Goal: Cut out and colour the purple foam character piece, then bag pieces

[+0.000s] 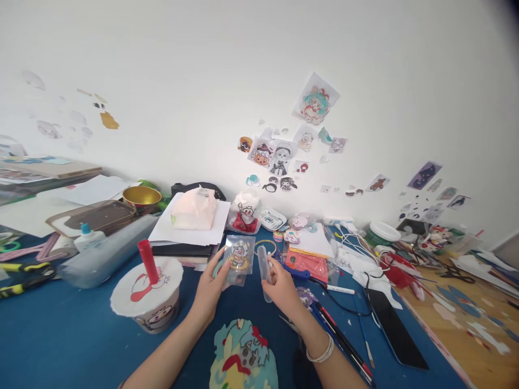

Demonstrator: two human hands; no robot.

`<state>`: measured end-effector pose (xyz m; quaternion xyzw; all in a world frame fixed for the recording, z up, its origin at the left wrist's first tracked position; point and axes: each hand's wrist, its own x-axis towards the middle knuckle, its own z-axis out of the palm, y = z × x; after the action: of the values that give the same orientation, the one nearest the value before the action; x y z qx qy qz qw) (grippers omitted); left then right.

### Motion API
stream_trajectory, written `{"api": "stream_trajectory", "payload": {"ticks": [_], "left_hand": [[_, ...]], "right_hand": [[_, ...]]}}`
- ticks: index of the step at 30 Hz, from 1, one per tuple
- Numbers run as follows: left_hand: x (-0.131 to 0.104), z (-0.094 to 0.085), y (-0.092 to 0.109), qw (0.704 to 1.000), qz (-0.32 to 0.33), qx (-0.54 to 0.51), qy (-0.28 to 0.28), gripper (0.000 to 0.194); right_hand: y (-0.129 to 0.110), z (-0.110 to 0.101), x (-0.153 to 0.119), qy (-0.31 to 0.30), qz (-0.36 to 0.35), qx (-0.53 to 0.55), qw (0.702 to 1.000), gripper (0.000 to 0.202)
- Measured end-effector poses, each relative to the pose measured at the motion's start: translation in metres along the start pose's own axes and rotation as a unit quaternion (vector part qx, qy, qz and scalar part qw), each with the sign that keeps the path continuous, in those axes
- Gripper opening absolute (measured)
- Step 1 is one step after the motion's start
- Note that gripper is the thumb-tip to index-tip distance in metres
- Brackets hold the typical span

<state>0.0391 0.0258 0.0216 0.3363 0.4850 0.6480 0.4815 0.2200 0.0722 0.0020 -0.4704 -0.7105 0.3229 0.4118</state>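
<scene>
My left hand [211, 285] pinches the edge of a clear plastic sleeve [240, 255] that shows a cartoon figure on a yellow shape. Another picture peeks out under its lower part. In my right hand [281, 285], fingers closed, is a long translucent plastic piece [263, 267], held upright just right of the sleeve; its exact kind I cannot make out. Below both hands a colourful painted cartoon cutout [245, 356] lies on the blue table cover [81, 335]. A white cup [162, 310] with a red straw [149, 262] stands left of my left forearm.
Pens [343, 340], a phone [399, 329] and a paintbrush [367, 346] lie on the right. Pliers [30, 275], a glue bottle [89, 237] and a clear plastic roll [105, 256] are on the left. A tissue pack [194, 209] rests on papers at the back, before the wall.
</scene>
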Motion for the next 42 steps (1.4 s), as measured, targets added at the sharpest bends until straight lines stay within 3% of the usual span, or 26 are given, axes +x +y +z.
{"api": "stream_trajectory", "payload": {"ticks": [7, 13, 17, 21, 24, 31, 34, 39, 42], "left_hand": [[-0.007, 0.004, 0.002, 0.999, 0.000, -0.001, -0.046, 0.066], [-0.015, 0.011, 0.003, 0.993, -0.057, -0.021, -0.102, 0.075], [-0.014, 0.012, -0.001, 0.992, -0.059, -0.027, -0.112, 0.070], [-0.014, 0.013, -0.002, 0.992, -0.060, -0.028, -0.107, 0.065], [-0.018, 0.017, 0.002, 0.989, -0.079, -0.055, -0.111, 0.067], [-0.016, 0.014, 0.010, 0.992, -0.091, -0.083, -0.038, 0.067], [-0.015, 0.011, 0.008, 0.991, -0.083, -0.091, -0.056, 0.070], [-0.017, 0.012, 0.002, 0.981, -0.111, -0.103, -0.123, 0.060], [-0.017, 0.013, -0.002, 0.979, -0.114, -0.119, -0.118, 0.061]], "right_hand": [[-0.012, -0.002, -0.001, 0.023, -0.022, 0.097, 0.995, 0.027], [-0.016, -0.003, 0.000, 0.034, 0.040, 0.212, 0.976, 0.021], [-0.015, 0.000, 0.001, 0.027, 0.060, 0.258, 0.964, 0.024], [-0.016, 0.005, 0.001, 0.042, 0.058, 0.278, 0.958, 0.043], [-0.017, 0.004, 0.000, 0.048, 0.051, 0.286, 0.956, 0.041], [-0.013, -0.005, -0.001, 0.078, 0.044, 0.311, 0.946, 0.035], [-0.012, -0.005, 0.000, 0.073, 0.043, 0.309, 0.947, 0.034], [-0.011, 0.002, 0.001, 0.058, 0.051, 0.293, 0.953, 0.031], [-0.009, 0.006, 0.001, 0.062, 0.049, 0.287, 0.955, 0.031]]}}
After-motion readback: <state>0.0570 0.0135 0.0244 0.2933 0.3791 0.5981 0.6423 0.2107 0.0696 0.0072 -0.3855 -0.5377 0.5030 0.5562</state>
